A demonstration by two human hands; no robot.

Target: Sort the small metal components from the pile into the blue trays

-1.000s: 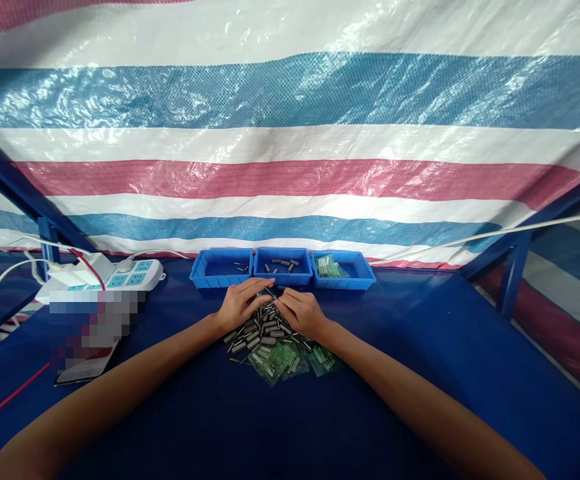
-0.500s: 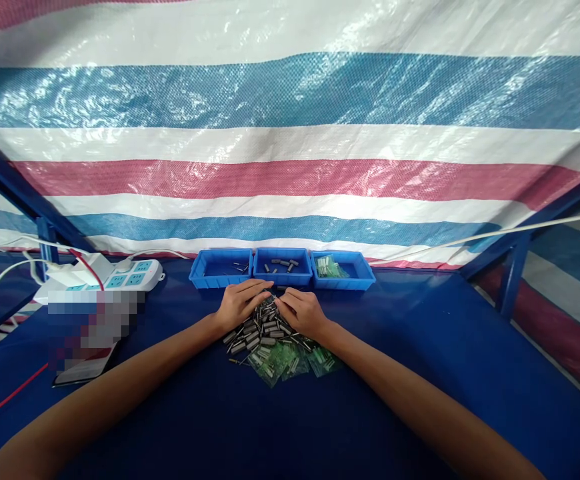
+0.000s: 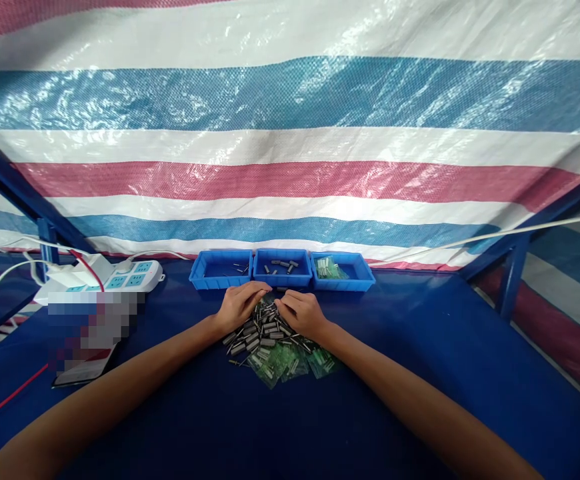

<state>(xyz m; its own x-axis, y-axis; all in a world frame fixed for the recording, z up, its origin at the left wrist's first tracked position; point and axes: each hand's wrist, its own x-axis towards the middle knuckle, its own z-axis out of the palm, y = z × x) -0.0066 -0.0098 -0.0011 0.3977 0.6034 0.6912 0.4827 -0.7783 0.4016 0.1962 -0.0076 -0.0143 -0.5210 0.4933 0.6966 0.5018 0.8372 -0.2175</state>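
Observation:
A pile of dark grey cylinders and thin metal pins [image 3: 263,333] lies on the blue table, with green-tinted clear packets [image 3: 280,363] along its near edge. My left hand [image 3: 240,307] rests at the pile's upper left, fingers bent together and pointing right. At the upper right is my right hand [image 3: 304,312], its thumb and fingers closed towards the pile. Anything between the fingertips of either hand is too small to make out. Just behind the hands stand three blue bins: the left bin [image 3: 210,283] holds a few pins, the middle bin [image 3: 283,279] several grey cylinders, the right bin [image 3: 353,285] green-tinted packets.
A white power strip [image 3: 145,277] with plugs and cables sits at the far left, beside a partly blurred flat object [image 3: 87,370]. Blue metal frame bars [image 3: 513,277] rise at both sides. A striped tarp [image 3: 290,180] hangs behind the bins.
The fingertips of my left hand have lifted slightly and moved a little apart from those of my right hand. The bins and the pile look the same.

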